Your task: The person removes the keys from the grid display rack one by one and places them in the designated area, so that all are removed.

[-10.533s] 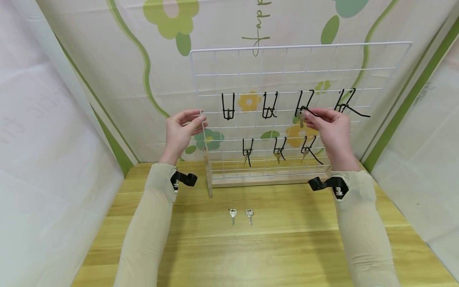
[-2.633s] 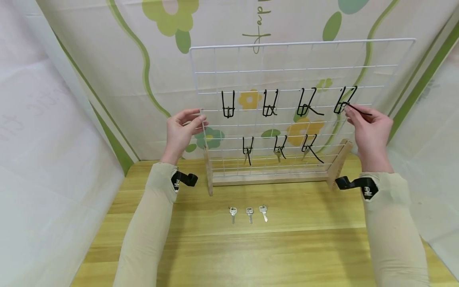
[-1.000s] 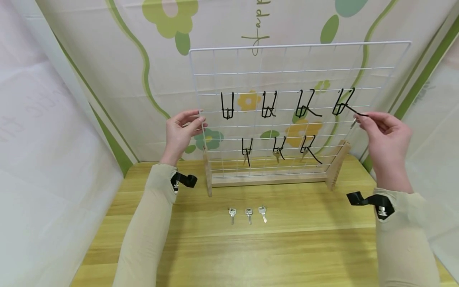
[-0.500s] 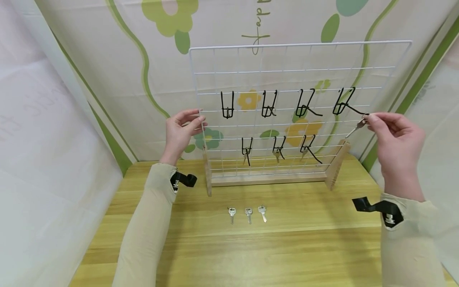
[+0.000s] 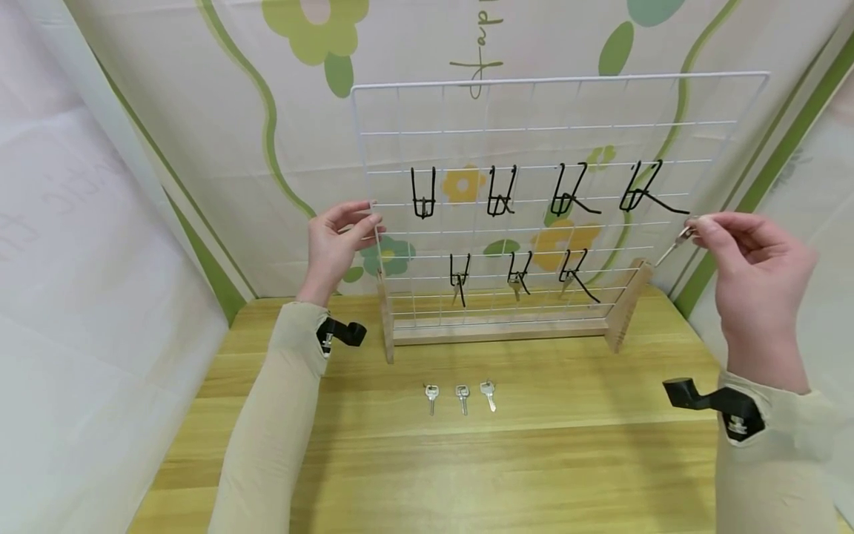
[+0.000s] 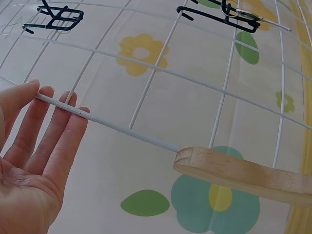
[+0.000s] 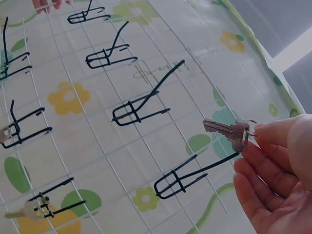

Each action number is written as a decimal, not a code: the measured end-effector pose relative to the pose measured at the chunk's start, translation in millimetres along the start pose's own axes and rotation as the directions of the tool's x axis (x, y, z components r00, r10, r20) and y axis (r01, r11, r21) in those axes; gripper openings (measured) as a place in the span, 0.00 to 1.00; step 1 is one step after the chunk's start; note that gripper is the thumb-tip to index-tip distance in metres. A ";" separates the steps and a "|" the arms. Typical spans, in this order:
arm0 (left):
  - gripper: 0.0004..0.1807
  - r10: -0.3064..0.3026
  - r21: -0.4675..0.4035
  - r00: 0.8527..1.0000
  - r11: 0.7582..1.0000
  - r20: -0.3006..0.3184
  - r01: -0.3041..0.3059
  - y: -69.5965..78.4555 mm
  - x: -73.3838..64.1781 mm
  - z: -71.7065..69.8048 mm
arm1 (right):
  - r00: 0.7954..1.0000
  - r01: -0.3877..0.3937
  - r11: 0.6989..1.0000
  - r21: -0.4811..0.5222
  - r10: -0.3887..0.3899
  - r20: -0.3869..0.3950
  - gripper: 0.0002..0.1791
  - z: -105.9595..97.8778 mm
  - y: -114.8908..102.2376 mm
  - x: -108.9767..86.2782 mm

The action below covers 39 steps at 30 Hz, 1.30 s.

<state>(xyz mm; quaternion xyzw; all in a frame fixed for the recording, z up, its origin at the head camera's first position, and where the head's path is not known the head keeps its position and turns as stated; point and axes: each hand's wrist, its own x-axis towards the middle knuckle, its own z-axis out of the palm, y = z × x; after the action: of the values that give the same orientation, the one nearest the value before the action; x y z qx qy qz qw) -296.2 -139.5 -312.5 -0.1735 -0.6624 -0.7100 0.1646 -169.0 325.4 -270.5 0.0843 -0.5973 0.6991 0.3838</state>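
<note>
My left hand (image 5: 340, 241) pinches the left side bar of a white wire grid rack (image 5: 560, 82); in the left wrist view the thumb is on one side of the bar and the fingers on the other. My right hand (image 5: 760, 274) pinches a key (image 7: 229, 131) by its small ring, just beyond the tip of the rightmost upper black hook (image 5: 657, 202). The key's blade points away from the fingers. That hook bears no key. On the table lie three silver keys, a left one (image 5: 432, 397), a middle one (image 5: 462, 398) and a right one (image 5: 490, 397).
Several black hooks form the upper row, including a bare one (image 5: 565, 200). Three lower hooks each carry a key, such as the brassy one (image 7: 34, 210). Wooden feet (image 5: 627, 308) hold the rack on the wooden table (image 5: 467, 475). Patterned cloth (image 5: 200, 148) stands behind.
My right hand has gone from the third upper hook to the rightmost one, then drawn its key right, off the tip. A third key has come onto the table. My left hand has stayed put.
</note>
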 end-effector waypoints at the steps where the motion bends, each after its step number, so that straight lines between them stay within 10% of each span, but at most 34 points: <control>1: 0.18 -0.001 0.000 1.000 1.000 0.001 0.001 0.0 0.2 0.1 | 1.000 -0.009 1.000 0.005 0.009 0.010 0.17 0.5 -0.7 -1.8; 16: 0.18 -0.004 -0.008 1.000 1.000 0.000 0.004 -1.4 1.8 0.4 | 0.951 -0.154 0.987 -0.046 0.160 0.264 0.12 14.0 15.0 -36.0; 29: 0.19 -0.001 0.011 1.000 1.000 0.005 0.001 -0.6 0.4 0.8 | 0.853 -0.168 0.907 -0.387 0.330 0.403 0.12 21.2 53.2 -84.6; 39: 0.17 -0.004 -0.004 1.000 1.000 -0.003 0.004 -1.2 0.1 -0.2 | 0.782 -0.200 0.883 -0.425 0.405 0.474 0.12 11.9 92.3 -111.8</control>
<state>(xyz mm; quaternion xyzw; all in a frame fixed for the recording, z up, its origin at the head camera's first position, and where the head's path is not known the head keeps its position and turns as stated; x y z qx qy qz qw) -296.8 -139.6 -313.5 -0.1712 -0.6610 -0.7120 0.1638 -154.6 266.8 -402.8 0.1127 -0.8024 0.5798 0.0854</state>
